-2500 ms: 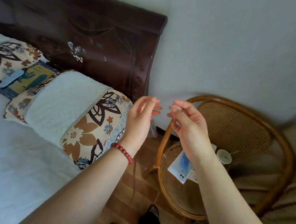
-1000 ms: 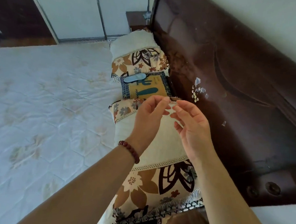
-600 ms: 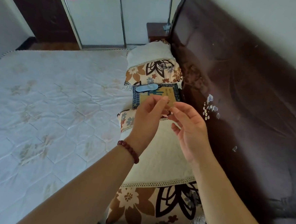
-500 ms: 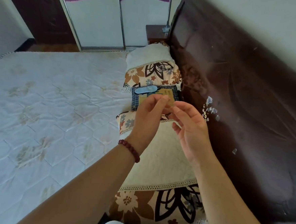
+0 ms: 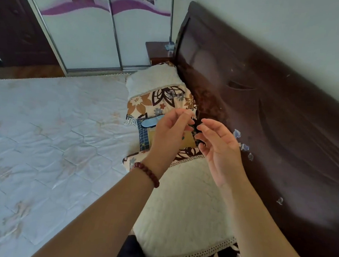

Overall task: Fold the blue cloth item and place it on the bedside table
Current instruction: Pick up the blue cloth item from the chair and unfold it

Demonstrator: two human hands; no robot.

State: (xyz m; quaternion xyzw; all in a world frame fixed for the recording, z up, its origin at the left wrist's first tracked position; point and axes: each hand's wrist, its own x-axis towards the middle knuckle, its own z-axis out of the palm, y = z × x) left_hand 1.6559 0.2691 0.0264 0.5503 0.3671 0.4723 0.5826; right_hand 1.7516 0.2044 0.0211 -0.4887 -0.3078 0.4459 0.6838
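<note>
Pale, oval blue cloth item [image 5: 152, 121], flat

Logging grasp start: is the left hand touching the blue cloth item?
Cannot tell. In the head view the left hand covers the right end of the blue cloth item, so neither contact nor a gap shows.

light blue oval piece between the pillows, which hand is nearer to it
Left. The left hand is just beside the light blue oval piece; the right hand is further right, toward the headboard.
</note>
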